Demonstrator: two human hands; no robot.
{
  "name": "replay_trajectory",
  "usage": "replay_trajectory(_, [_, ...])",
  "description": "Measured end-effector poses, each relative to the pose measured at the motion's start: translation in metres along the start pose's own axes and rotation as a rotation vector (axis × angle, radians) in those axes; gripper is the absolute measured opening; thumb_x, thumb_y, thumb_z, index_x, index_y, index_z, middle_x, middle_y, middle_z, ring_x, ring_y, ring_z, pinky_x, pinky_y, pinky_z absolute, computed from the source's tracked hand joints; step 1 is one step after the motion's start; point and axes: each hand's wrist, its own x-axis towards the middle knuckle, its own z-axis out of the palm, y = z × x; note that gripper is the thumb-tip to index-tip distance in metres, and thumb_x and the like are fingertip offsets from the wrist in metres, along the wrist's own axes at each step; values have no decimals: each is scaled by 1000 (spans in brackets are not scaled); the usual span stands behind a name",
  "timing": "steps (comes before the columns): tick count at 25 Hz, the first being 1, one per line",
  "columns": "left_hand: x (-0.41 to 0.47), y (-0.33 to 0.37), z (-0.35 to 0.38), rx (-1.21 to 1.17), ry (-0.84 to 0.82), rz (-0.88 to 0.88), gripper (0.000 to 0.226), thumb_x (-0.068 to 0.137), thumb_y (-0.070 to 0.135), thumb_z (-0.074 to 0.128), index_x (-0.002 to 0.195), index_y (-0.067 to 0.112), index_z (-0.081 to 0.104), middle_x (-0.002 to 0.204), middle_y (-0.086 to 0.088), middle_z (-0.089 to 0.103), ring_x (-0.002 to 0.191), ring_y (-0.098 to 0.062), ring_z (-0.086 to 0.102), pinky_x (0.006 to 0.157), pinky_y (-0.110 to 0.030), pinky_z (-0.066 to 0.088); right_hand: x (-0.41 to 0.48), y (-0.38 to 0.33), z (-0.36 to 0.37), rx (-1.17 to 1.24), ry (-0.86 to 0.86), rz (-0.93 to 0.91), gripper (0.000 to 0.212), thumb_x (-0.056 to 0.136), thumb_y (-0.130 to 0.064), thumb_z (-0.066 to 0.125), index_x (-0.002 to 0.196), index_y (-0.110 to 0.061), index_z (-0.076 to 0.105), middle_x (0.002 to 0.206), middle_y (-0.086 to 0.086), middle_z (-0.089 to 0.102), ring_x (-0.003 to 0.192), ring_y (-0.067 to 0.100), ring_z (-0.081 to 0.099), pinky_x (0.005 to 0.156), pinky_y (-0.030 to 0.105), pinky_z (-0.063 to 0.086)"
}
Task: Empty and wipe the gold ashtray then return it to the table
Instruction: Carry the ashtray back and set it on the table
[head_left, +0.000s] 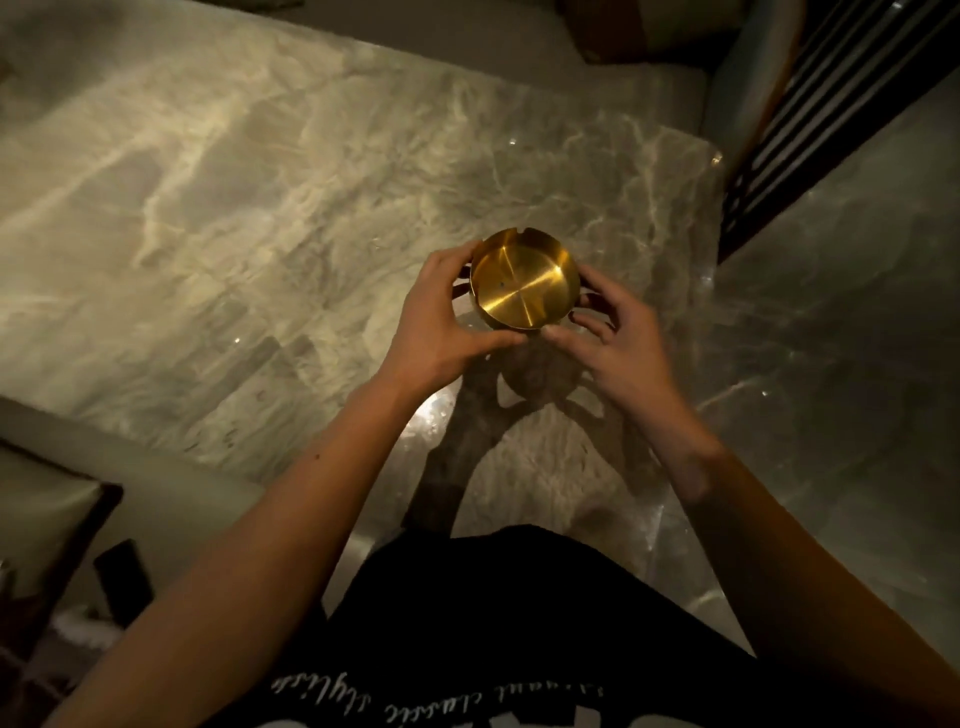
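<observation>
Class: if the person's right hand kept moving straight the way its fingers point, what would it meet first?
The right hand points toward the gold ashtray, whose wall it would meet first; its fingertips already look to be touching it.

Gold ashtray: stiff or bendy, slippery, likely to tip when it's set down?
The ashtray looks like rigid brushed metal, so probably stiff. Its shiny finish may be slippery; both hands cup its rim. Wide and shallow, it seems unlikely to tip on the marble table.

Upside-down "classic" on black shirt (519, 623)
</observation>
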Motion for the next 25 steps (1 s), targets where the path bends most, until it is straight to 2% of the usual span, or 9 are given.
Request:
replay_trajectory(4, [-14, -5, -18, 4, 113, -34, 98, 53, 34, 92, 139, 18, 46, 131, 3, 50, 112, 2, 51, 95, -8, 43, 8, -7, 17, -63, -62, -81, 70, 76, -11, 80, 139, -15, 48, 131, 6, 58, 116, 9, 58, 99, 21, 50])
replay_trajectory(7, [-19, -12, -34, 20, 137, -58, 97, 55, 31, 93, 139, 17, 46, 135, -1, 51, 114, -6, 51, 98, -15, 43, 13, -10, 35, -118, -88, -115, 70, 76, -14, 80, 139, -15, 49, 132, 5, 58, 117, 11, 59, 102, 26, 50])
replay_trajectory(14, [-5, -53, -91, 38, 94, -26, 100, 56, 34, 92, 142, 18, 44, 138, -2, 49, 119, -9, 50, 101, -20, 43, 28, -21, 100, -178, -18, -121, 68, 76, -17, 80, 138, -18, 50, 134, 3, 56, 118, 9, 57, 101, 22, 48])
replay_trajectory(20, [11, -99, -182, 8, 7, -8, 99, 56, 31, 93, 141, 17, 44, 131, 4, 47, 118, -9, 48, 105, -29, 43, 46, -41, 199, -232, 67, -101, 67, 77, -22, 80, 137, -19, 51, 130, 0, 58, 117, 8, 58, 101, 33, 52])
replay_trajectory(25, [27, -121, -236, -15, 2, -20, 100, 56, 33, 93, 141, 20, 44, 135, 1, 48, 121, -13, 50, 108, -36, 44, 70, -67, 250, -246, 75, -89, 68, 76, -23, 80, 137, -19, 50, 129, 0, 59, 117, 9, 58, 102, 30, 50])
